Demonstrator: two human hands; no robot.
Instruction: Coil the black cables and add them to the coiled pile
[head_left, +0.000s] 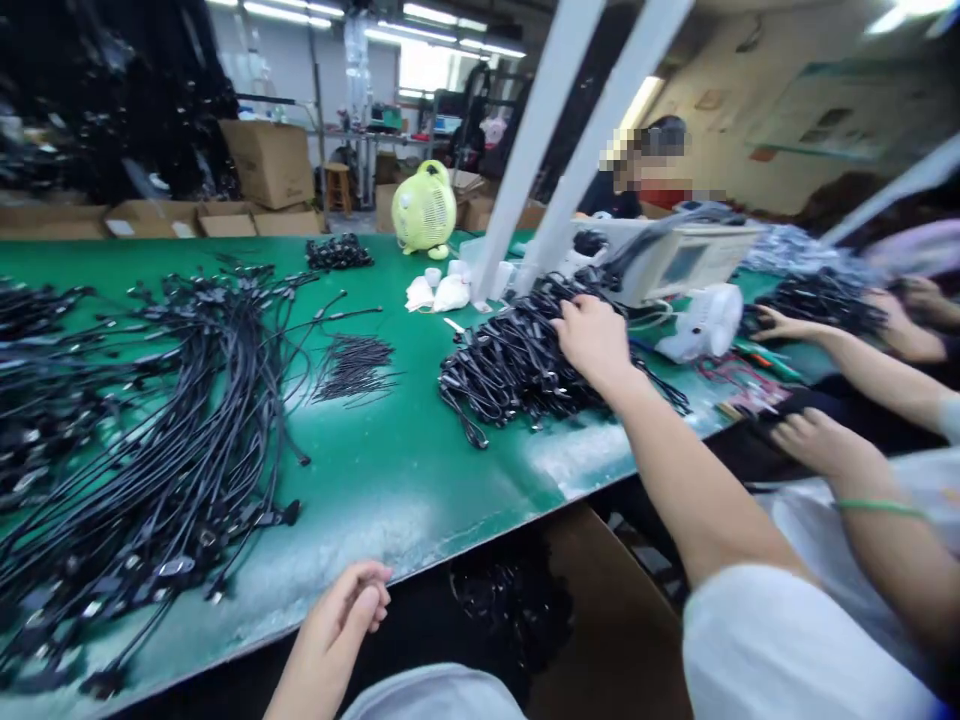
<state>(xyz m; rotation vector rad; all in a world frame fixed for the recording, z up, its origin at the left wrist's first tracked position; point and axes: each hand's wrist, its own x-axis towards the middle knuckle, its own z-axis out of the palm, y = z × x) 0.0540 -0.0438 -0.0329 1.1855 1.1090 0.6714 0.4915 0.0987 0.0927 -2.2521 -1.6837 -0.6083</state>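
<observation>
My right hand (pixel 592 340) reaches far out over the green table (pixel 390 470) and rests on a heap of coiled black cables (pixel 517 370), with its fingers curled into the top of the heap. My left hand (pixel 346 610) hovers at the near table edge, fingers curled together with nothing visible in them. A wide spread of loose black cables (pixel 172 430) with connectors lies to the left of it. A small bundle of thin black ties (pixel 352 365) lies between the two piles.
A co-worker's arms (pixel 832 450) reach in from the right, one with a green wristband. A beige test unit (pixel 675 262) and a white fan (pixel 709 320) stand beyond the heap. A yellow fan (pixel 424 208), white posts (pixel 540 120), cardboard boxes (pixel 266 160) and an open box (pixel 600 620) below the table are also in view.
</observation>
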